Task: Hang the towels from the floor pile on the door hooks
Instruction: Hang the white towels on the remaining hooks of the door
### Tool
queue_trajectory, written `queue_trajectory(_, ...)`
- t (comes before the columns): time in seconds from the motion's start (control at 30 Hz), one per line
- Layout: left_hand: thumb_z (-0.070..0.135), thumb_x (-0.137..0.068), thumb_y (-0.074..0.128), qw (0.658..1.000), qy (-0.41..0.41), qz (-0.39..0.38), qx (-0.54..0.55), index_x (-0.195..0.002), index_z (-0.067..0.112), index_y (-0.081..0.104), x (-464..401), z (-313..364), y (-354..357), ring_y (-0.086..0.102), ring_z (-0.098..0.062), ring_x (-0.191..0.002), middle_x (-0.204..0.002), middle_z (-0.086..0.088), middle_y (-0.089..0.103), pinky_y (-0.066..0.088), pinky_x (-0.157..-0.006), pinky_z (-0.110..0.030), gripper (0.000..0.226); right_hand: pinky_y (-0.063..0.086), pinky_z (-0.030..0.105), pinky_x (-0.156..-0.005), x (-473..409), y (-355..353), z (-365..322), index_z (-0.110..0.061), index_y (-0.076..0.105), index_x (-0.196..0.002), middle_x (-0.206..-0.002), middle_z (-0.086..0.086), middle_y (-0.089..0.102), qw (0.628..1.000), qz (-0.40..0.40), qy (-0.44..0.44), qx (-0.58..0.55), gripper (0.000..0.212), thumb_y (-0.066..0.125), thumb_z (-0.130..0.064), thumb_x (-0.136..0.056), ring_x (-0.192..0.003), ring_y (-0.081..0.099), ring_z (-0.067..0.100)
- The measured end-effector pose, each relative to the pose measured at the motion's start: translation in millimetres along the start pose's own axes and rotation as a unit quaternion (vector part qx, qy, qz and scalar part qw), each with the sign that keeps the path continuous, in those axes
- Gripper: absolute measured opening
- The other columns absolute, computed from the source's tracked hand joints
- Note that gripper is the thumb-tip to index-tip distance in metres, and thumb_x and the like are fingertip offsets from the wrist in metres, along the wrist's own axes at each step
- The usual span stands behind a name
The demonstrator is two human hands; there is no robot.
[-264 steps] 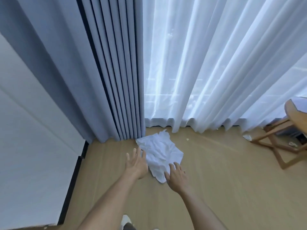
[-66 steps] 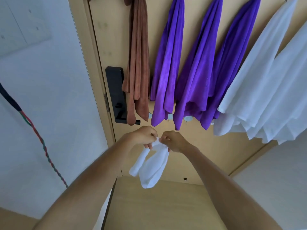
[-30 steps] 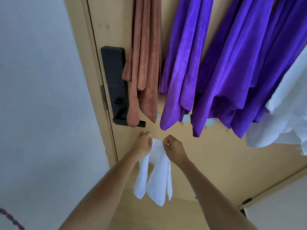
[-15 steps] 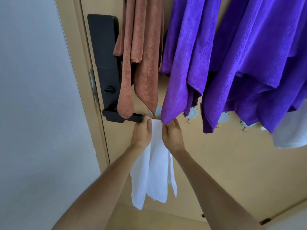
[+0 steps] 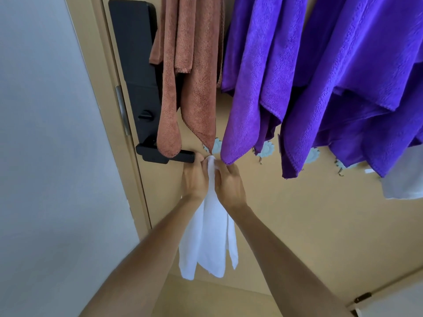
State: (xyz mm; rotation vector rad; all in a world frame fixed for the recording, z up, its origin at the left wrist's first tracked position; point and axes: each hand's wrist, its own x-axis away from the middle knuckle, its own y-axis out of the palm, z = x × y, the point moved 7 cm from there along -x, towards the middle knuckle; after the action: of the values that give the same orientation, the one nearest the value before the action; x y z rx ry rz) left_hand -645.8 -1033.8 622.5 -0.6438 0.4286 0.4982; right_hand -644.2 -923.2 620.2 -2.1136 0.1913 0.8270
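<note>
A small white towel (image 5: pixel 209 239) hangs down between my two hands against the tan door (image 5: pixel 286 225). My left hand (image 5: pixel 195 179) and my right hand (image 5: pixel 230 184) both pinch its top edge, bunched just under a flower-shaped hook (image 5: pixel 211 146) in the lower row. That hook is mostly hidden by the tips of the brown towel (image 5: pixel 190 72) and a purple towel (image 5: pixel 254 76). More lower hooks (image 5: pixel 266 150) show to the right. Whether the white towel is caught on the hook I cannot tell.
A black door lock with a lever handle (image 5: pixel 146 88) sits just left of my hands. More purple towels (image 5: pixel 357 83) and a white towel (image 5: pixel 405 179) hang to the right. A grey wall (image 5: pixel 50 133) lies left of the door frame.
Both hands have raised the white towel's top edge up to the hook under the brown and purple towel tips, and moved closer together. The view has closed in on the door.
</note>
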Motion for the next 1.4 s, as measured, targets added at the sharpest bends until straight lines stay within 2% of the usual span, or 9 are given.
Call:
queue_trajectory(0.17,0.007,-0.094,0.048,0.998,-0.023,-0.037,-0.053,-0.084,-0.002,0.056,22,-8,4,0.052,-0.037,-0.092,-0.093,-0.020,0.057,0.045,-0.079,-0.047,0.015,0.049,0.034,-0.069,18,-1,-4,-0.007,0.054,-0.126,-0.105,0.016,0.057,1.000,0.007,0.013,0.010,0.044,0.037,-0.007,-0.085,-0.083,0.051,0.033)
queue_trajectory(0.33,0.018,-0.097,0.044,0.988,-0.080,-0.132,0.009,-0.131,0.009,0.048,51,-18,14,0.050,-0.026,-0.121,-0.132,-0.012,0.051,0.042,-0.103,-0.041,0.035,0.034,0.039,-0.107,50,23,-2,-0.008,0.029,-0.145,-0.150,0.016,0.028,0.996,-0.088,0.013,0.024,0.053,0.029,-0.021,-0.094,-0.134,0.034,0.033)
queue_trajectory(0.43,0.008,-0.096,0.044,0.982,-0.012,-0.174,-0.072,-0.149,0.004,0.022,71,-29,22,0.030,-0.029,-0.141,-0.154,-0.016,0.027,0.023,-0.114,-0.034,0.057,0.044,0.042,-0.101,74,35,8,-0.002,0.039,-0.136,-0.144,0.020,0.040,0.994,-0.101,0.001,0.029,0.046,0.030,-0.018,-0.094,-0.124,0.048,0.037)
queue_trajectory(0.67,0.013,-0.093,0.041,0.974,-0.028,-0.208,-0.085,-0.151,0.011,0.020,99,-57,35,0.038,-0.029,-0.135,-0.149,-0.010,0.037,0.036,-0.106,-0.047,0.061,0.051,0.039,-0.074,110,60,31,-0.016,0.047,-0.121,-0.127,0.001,0.059,0.981,-0.152,0.056,0.111,0.033,0.035,-0.030,-0.094,-0.112,0.055,0.029)
queue_trajectory(0.8,0.008,-0.094,0.043,0.965,-0.081,-0.245,-0.053,-0.143,0.011,0.031,106,-67,36,0.052,-0.024,-0.112,-0.131,-0.008,0.046,0.042,-0.092,-0.029,0.051,0.053,0.044,-0.084,124,71,38,-0.012,0.046,-0.123,-0.127,0.015,0.054,0.979,-0.188,0.061,0.051,0.034,0.036,-0.025,-0.093,-0.115,0.056,0.036)
queue_trajectory(0.9,0.008,-0.094,0.043,0.966,-0.095,-0.236,-0.041,-0.140,0.011,0.033,106,-74,37,0.057,-0.025,-0.097,-0.132,-0.006,0.040,0.049,-0.079,-0.035,0.047,0.044,0.044,-0.099,117,67,34,-0.013,0.044,-0.119,-0.142,0.026,0.035,0.984,-0.171,0.045,0.004,0.030,0.031,-0.026,-0.095,-0.130,0.041,0.040)
queue_trajectory(1.07,0.005,-0.094,0.041,0.964,-0.056,-0.258,-0.041,-0.151,0.006,0.014,122,-89,56,0.039,-0.018,-0.134,-0.155,-0.006,0.022,0.035,-0.102,-0.016,0.063,0.046,0.048,-0.096,132,86,45,-0.005,0.036,-0.135,-0.149,0.022,0.030,0.980,-0.197,0.033,0.022,0.047,0.032,-0.022,-0.092,-0.128,0.045,0.037)
queue_trajectory(1.17,0.012,-0.092,0.038,0.960,-0.031,-0.275,-0.036,-0.153,0.007,0.008,134,-103,69,0.017,-0.011,-0.146,-0.159,-0.006,0.016,0.017,-0.119,-0.024,0.068,0.037,0.042,-0.107,156,114,61,-0.002,0.023,-0.147,-0.156,0.013,0.021,0.967,-0.250,0.038,0.044,0.059,0.033,-0.027,-0.094,-0.143,0.025,0.024)
queue_trajectory(1.4,0.037,-0.083,0.035,0.918,-0.119,-0.376,-0.024,-0.152,0.034,0.001,198,-182,100,0.025,-0.004,-0.142,-0.156,0.015,0.019,0.034,-0.112,-0.037,0.077,0.033,0.029,-0.108,209,156,81,-0.004,0.007,-0.150,-0.151,0.005,0.029,0.928,-0.360,0.095,-0.003,0.078,0.010,-0.044,-0.084,-0.134,0.034,0.017)
